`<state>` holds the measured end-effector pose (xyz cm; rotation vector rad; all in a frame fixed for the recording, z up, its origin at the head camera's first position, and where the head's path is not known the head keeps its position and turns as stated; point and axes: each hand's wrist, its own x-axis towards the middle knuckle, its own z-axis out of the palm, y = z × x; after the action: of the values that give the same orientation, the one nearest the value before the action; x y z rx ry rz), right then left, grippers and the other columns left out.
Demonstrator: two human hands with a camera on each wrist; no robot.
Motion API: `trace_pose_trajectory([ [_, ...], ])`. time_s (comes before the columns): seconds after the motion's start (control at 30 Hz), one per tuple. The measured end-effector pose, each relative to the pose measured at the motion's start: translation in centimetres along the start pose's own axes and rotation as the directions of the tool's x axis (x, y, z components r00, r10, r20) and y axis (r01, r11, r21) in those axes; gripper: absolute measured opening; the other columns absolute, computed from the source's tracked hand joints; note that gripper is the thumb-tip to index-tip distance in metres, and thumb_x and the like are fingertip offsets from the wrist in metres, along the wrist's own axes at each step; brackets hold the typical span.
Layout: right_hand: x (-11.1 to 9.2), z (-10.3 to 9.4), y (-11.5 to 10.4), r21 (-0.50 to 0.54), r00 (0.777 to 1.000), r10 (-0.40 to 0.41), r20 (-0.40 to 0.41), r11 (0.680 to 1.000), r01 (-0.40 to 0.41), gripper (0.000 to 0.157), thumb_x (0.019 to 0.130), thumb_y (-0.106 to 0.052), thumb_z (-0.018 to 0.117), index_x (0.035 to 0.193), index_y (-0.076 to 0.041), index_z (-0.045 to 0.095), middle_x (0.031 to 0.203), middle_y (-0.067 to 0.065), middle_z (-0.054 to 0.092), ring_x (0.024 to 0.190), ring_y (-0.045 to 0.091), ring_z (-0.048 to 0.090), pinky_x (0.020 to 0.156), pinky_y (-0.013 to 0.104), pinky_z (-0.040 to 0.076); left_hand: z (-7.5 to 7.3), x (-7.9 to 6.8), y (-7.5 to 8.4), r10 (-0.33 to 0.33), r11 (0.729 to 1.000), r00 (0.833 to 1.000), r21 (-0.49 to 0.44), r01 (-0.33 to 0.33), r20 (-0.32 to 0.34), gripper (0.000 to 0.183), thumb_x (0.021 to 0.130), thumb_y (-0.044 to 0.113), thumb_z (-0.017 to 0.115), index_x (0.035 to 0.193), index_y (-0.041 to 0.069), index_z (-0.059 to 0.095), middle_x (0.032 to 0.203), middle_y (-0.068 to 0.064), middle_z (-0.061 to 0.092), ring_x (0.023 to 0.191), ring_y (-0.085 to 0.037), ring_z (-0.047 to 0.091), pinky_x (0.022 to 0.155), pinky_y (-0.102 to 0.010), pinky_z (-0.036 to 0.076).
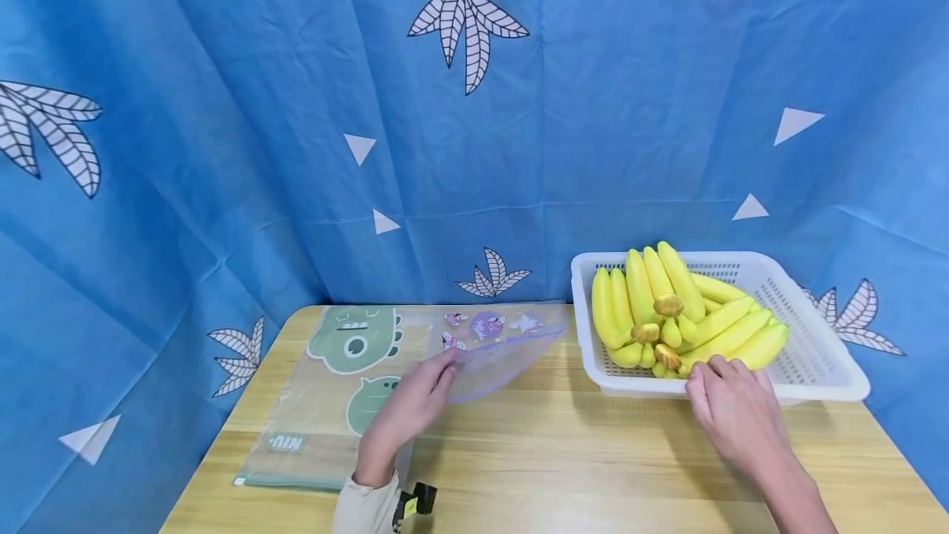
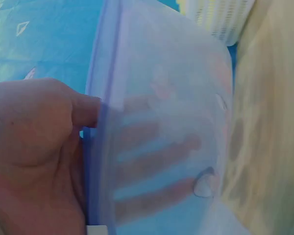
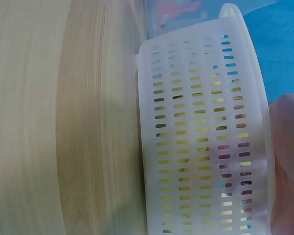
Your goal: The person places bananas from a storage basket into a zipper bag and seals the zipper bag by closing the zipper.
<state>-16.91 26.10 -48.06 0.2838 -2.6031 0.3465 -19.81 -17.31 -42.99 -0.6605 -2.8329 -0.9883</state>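
Observation:
At the front edge of the white plastic basket [image 1: 815, 386], my right hand [image 1: 741, 419] grips the rim, its fingers reaching inside. Bunches of yellow bananas [image 1: 730, 324] are piled in that basket; through the slots of its wall [image 3: 191, 147] their yellow shows in the right wrist view. My left hand [image 1: 411, 402] pinches a clear zip bag [image 1: 497, 369] by its purple zip edge, thumb on one side and fingers behind the film. That bag is lifted at the near edge and slants back toward the table, with small pink and purple prints on it.
A larger clear bag with green dinosaur prints [image 1: 363, 344] lies flat at the left of the wooden table [image 1: 556, 460], partly under my left forearm. Behind the table hangs a blue curtain [image 1: 630, 105] with leaf prints, close to the back of the basket.

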Motion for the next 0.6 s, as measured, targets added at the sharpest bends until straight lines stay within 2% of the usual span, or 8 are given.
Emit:
trace_pose_trajectory([
  [0.07,0.1,0.1,0.0,0.002,1.000,0.001,0.006,1.000,-0.001,0.031,0.104,-0.017,0.043,0.073,-0.019,0.049,0.077,-0.001,0.051,0.071,0.026,0.047,0.066,0.044,0.034,-0.4,-0.1,0.0,0.000,0.999,0.998,0.034,0.002,-0.056,0.020,0.107,0.009,0.050,0.116,0.011,0.068,0.075,0.000,0.055,0.061,-0.008,0.047,0.065,-0.033,0.049],
  [0.23,0.1,0.0,0.1,0.010,1.000,0.003,0.003,1.000,-0.003,0.030,0.104,-0.017,0.042,0.076,-0.017,0.052,0.080,0.001,0.055,0.074,0.028,0.049,0.067,0.046,0.034,-1.1,-0.2,0.8,0.067,0.987,0.983,0.156,-0.040,-0.171,0.017,0.105,0.011,0.055,0.112,0.011,0.071,0.090,-0.003,0.069,0.079,-0.016,0.063,0.073,-0.041,0.055],
  [0.3,0.0,0.0,0.1,0.010,1.000,0.001,0.002,1.000,-0.001,0.029,0.104,-0.017,0.042,0.076,-0.016,0.053,0.081,0.002,0.056,0.074,0.028,0.050,0.067,0.045,0.035,-1.3,-0.2,1.0,0.090,0.983,0.968,0.174,-0.050,-0.233,0.019,0.103,0.009,0.056,0.114,0.009,0.072,0.099,-0.005,0.073,0.080,-0.017,0.065,0.070,-0.040,0.056],
  [0.33,0.0,0.0,0.1,0.011,1.000,0.001,0.004,1.000,-0.001,0.029,0.104,-0.017,0.042,0.076,-0.016,0.053,0.081,0.003,0.057,0.075,0.029,0.050,0.067,0.046,0.035,-1.4,-0.1,1.1,0.094,0.984,0.959,0.171,-0.049,-0.267,0.020,0.103,0.007,0.055,0.113,0.009,0.072,0.098,-0.006,0.073,0.076,-0.018,0.064,0.067,-0.039,0.055],
  [0.4,-0.1,0.0,0.1,0.012,1.000,0.004,0.015,1.000,-0.005,0.029,0.104,-0.018,0.042,0.078,-0.016,0.054,0.082,0.003,0.057,0.076,0.029,0.050,0.068,0.046,0.035,-1.6,-0.1,1.1,0.086,0.987,0.932,0.156,-0.032,-0.353,0.022,0.102,0.004,0.055,0.116,0.006,0.073,0.095,-0.009,0.074,0.070,-0.019,0.062,0.063,-0.038,0.054],
  [0.47,-0.1,0.0,0.1,0.012,1.000,0.009,0.021,1.000,-0.009,0.029,0.104,-0.018,0.042,0.078,-0.016,0.055,0.083,0.004,0.057,0.077,0.029,0.051,0.069,0.046,0.035,-1.9,-0.1,1.0,0.069,0.992,0.893,0.127,-0.013,-0.445,0.022,0.102,0.002,0.054,0.115,0.005,0.072,0.090,-0.010,0.074,0.065,-0.018,0.060,0.059,-0.037,0.053],
  [0.53,-0.2,0.1,0.2,0.014,1.000,0.009,0.026,1.000,-0.010,0.029,0.104,-0.018,0.042,0.078,-0.017,0.053,0.083,0.003,0.057,0.077,0.029,0.050,0.069,0.045,0.034,-2.2,-0.2,0.8,0.050,0.994,0.846,0.106,0.008,-0.531,0.021,0.102,0.001,0.054,0.113,0.004,0.072,0.082,-0.011,0.072,0.064,-0.020,0.061,0.059,-0.040,0.053],
  [0.6,-0.1,0.2,0.2,0.017,1.000,0.004,0.020,1.000,-0.004,0.029,0.104,-0.018,0.042,0.077,-0.018,0.052,0.081,0.002,0.055,0.076,0.028,0.049,0.068,0.044,0.033,-2.5,-0.3,0.7,0.028,0.996,0.796,0.080,0.026,-0.604,0.021,0.103,0.002,0.053,0.113,0.002,0.071,0.083,-0.012,0.073,0.068,-0.023,0.067,0.062,-0.044,0.056],
])
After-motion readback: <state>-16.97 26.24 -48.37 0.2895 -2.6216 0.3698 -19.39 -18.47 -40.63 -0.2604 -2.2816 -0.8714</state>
